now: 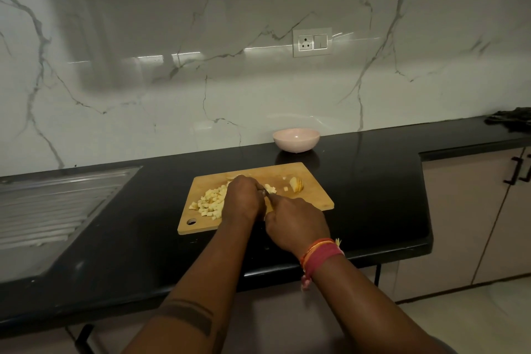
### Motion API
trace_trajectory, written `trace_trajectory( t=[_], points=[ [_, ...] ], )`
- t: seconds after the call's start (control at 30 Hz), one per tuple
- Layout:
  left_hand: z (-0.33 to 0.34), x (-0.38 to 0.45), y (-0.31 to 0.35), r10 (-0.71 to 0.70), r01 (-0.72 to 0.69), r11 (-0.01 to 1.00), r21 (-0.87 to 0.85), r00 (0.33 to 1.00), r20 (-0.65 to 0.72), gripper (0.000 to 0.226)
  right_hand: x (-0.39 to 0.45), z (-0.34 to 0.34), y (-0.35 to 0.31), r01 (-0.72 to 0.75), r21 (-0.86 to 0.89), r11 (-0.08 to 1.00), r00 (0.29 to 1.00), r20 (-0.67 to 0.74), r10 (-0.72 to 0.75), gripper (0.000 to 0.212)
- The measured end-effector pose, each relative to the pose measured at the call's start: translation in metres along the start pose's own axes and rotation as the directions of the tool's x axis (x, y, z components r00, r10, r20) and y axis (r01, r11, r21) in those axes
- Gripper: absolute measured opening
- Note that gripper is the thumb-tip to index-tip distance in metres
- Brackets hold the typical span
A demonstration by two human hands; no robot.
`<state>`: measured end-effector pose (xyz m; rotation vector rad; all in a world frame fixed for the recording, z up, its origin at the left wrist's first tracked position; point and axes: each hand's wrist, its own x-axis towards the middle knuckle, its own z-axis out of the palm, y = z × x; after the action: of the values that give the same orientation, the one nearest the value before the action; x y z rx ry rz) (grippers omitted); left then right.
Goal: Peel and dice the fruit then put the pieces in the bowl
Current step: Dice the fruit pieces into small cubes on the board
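A wooden cutting board (313, 198) lies on the black counter. A heap of pale diced fruit (211, 200) covers its left half. A larger peeled fruit chunk (296, 184) sits at the far right of the board, with a few loose cubes (271, 188) beside it. My left hand (244, 198) is curled over fruit at the board's middle; what it holds is hidden. My right hand (296, 221) grips a knife (267, 194), whose blade shows only between the two hands. A pink bowl (296, 139) stands behind the board and looks empty.
A steel sink drainboard (54, 204) is set into the counter at the left. A dark cloth (511, 119) lies at the far right of the counter. A wall socket (312, 42) sits above the bowl. Cabinet doors (471, 210) are at the right.
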<state>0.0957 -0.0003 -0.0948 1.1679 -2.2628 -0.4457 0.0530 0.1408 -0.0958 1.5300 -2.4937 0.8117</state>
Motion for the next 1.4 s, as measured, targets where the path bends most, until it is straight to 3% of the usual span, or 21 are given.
trace_trajectory(
  t=[0.37,0.5,0.57,0.73,0.9,1.0,1.13,1.23,1.4],
  points=[
    [0.005,-0.001,0.000,0.036,-0.031,0.996,0.086,0.998,-0.061,0.013,-0.027,-0.006,0.009,-0.016,0.049,0.999,0.997,-0.069,0.020,0.039],
    [0.003,-0.005,-0.007,0.230,-0.153,0.907,0.391,0.961,-0.156,0.019,-0.023,-0.010,0.012,-0.094,0.199,0.975,0.981,-0.149,0.125,0.050],
    [0.000,-0.004,-0.009,0.245,-0.152,0.888,0.435,0.955,-0.165,0.021,-0.021,-0.007,0.011,-0.133,0.211,0.968,0.974,-0.156,0.167,0.054],
    [0.002,-0.004,-0.012,0.245,-0.178,0.942,0.286,0.945,-0.218,0.014,-0.005,-0.005,-0.001,-0.241,0.036,0.970,0.971,-0.001,0.241,0.053],
    [-0.004,-0.005,-0.019,0.162,-0.166,0.986,0.015,0.933,-0.321,0.021,0.008,0.010,-0.027,-0.033,0.013,0.999,0.997,0.065,0.033,0.029],
    [-0.006,-0.004,-0.024,0.151,-0.173,0.984,-0.037,0.933,-0.326,0.025,0.012,0.013,-0.027,-0.001,0.099,0.995,0.998,0.055,-0.005,0.031],
    [-0.006,-0.007,-0.015,0.271,-0.289,0.957,-0.014,0.913,-0.303,0.023,0.010,0.007,-0.011,-0.100,0.228,0.969,0.993,-0.033,0.111,0.049],
    [0.001,-0.011,-0.004,0.425,-0.414,0.905,0.097,0.887,-0.182,0.025,0.011,-0.005,0.006,-0.181,0.275,0.944,0.977,-0.060,0.205,0.050],
    [0.013,-0.006,0.025,0.377,-0.377,0.926,0.020,0.924,-0.069,0.031,0.017,-0.019,0.033,-0.279,0.472,0.837,0.937,-0.057,0.344,0.048]
  ],
)
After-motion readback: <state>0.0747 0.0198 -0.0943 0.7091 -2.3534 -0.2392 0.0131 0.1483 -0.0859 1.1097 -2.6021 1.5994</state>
